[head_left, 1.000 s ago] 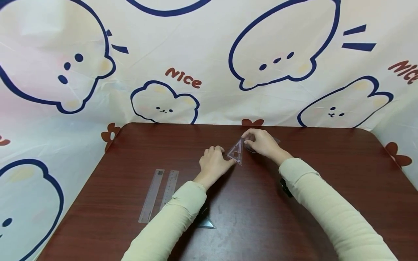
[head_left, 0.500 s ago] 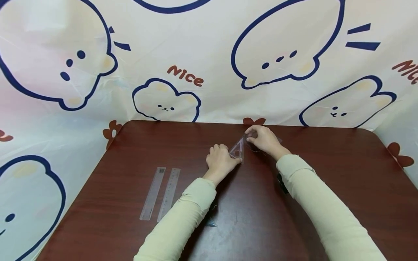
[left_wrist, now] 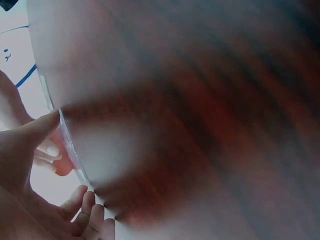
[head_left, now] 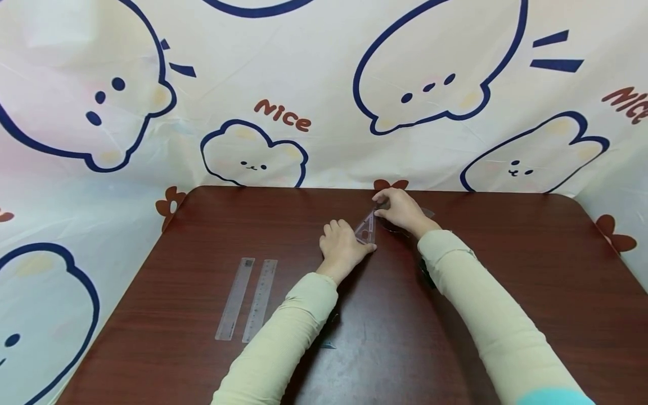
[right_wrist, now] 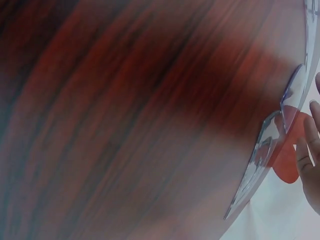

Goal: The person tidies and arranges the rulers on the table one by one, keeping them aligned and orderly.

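A clear triangular set square (head_left: 367, 232) lies near the back of the brown table. My left hand (head_left: 340, 247) holds it by its edges, thumb at the lower corner and fingers at the left side; the left wrist view shows the thumb and fingers at its two ends. Beyond it is my right hand (head_left: 402, 212), thumb and index finger loosely bent and parted near the triangle's top corner. Beneath that hand lie clear plastic pieces, one of them round-edged (right_wrist: 295, 92) and another with cut-outs (right_wrist: 255, 160) in the right wrist view. The hand covers most of them.
Two clear rulers (head_left: 235, 299) lie side by side at the left of the table (head_left: 167, 292). A small tip of another clear piece (head_left: 328, 345) shows beside the left sleeve. A patterned cloth backdrop (head_left: 334, 157) stands behind the table.
My left hand has moved slightly right and covers more of the set square. The right thumb and index finger have parted somewhat. The left sleeve now hides more of the piece near it.
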`<action>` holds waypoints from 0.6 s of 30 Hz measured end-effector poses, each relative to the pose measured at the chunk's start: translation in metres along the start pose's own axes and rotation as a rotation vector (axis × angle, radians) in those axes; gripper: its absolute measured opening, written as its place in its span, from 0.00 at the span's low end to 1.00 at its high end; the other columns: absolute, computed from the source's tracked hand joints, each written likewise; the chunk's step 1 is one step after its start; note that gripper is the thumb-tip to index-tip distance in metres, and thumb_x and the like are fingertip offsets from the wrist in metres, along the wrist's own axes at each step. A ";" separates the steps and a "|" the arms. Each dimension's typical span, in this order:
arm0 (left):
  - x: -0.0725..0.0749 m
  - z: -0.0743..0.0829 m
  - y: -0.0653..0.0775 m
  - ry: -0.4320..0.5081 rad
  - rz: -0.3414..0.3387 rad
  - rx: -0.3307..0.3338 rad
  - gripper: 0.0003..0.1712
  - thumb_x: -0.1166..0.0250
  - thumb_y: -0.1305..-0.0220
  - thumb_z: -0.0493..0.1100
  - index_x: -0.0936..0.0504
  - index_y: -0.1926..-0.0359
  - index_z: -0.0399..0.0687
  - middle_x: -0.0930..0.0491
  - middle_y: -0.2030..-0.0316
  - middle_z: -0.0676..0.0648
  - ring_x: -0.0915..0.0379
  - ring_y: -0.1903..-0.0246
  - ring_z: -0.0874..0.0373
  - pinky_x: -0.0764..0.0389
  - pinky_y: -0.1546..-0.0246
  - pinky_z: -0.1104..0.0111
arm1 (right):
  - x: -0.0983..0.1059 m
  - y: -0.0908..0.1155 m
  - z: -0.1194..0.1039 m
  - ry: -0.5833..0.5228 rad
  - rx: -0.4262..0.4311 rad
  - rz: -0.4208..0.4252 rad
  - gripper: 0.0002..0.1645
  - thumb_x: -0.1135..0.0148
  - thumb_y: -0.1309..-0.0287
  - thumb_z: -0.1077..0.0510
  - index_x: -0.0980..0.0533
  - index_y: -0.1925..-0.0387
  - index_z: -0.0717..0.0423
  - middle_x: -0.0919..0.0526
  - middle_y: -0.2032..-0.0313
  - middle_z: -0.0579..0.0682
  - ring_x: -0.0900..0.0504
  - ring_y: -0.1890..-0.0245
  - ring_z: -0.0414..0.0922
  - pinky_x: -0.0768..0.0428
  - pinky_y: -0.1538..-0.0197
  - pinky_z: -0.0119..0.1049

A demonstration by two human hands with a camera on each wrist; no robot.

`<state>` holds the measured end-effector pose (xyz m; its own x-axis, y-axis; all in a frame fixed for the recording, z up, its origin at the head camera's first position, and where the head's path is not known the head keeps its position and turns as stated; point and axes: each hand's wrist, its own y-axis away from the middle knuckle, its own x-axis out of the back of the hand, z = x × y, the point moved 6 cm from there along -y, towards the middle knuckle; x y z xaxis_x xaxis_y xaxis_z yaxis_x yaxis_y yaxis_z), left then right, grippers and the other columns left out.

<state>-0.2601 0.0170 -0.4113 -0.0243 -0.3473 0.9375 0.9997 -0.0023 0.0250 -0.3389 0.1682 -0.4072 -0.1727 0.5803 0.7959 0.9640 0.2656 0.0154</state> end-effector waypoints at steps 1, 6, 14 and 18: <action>0.001 0.000 0.000 -0.003 0.001 -0.002 0.44 0.25 0.54 0.69 0.26 0.52 0.38 0.28 0.57 0.41 0.32 0.54 0.47 0.26 0.59 0.57 | -0.001 -0.002 -0.001 0.004 0.004 -0.003 0.22 0.33 0.38 0.61 0.23 0.43 0.61 0.21 0.48 0.58 0.23 0.49 0.54 0.27 0.44 0.50; 0.003 -0.001 0.001 -0.017 0.001 -0.007 0.44 0.25 0.54 0.69 0.26 0.52 0.37 0.28 0.57 0.40 0.32 0.55 0.47 0.26 0.60 0.57 | -0.004 -0.003 -0.004 0.028 0.004 -0.018 0.24 0.30 0.40 0.61 0.23 0.43 0.61 0.20 0.47 0.59 0.22 0.48 0.55 0.27 0.43 0.51; 0.004 -0.007 0.001 -0.048 -0.011 -0.001 0.46 0.26 0.54 0.71 0.26 0.51 0.36 0.27 0.57 0.40 0.31 0.55 0.47 0.25 0.60 0.57 | -0.006 -0.004 -0.002 0.019 0.014 -0.019 0.25 0.31 0.40 0.61 0.24 0.42 0.62 0.21 0.47 0.60 0.23 0.46 0.56 0.28 0.41 0.51; 0.004 -0.010 0.000 -0.055 -0.018 -0.001 0.46 0.27 0.53 0.71 0.26 0.51 0.36 0.27 0.57 0.40 0.31 0.54 0.47 0.25 0.59 0.57 | -0.008 -0.003 0.000 0.017 -0.002 -0.019 0.25 0.31 0.40 0.61 0.24 0.42 0.61 0.22 0.47 0.60 0.23 0.46 0.56 0.28 0.42 0.52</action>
<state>-0.2598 0.0065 -0.4106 -0.0428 -0.2952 0.9545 0.9991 -0.0089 0.0421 -0.3410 0.1632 -0.4136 -0.1878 0.5617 0.8058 0.9609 0.2751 0.0322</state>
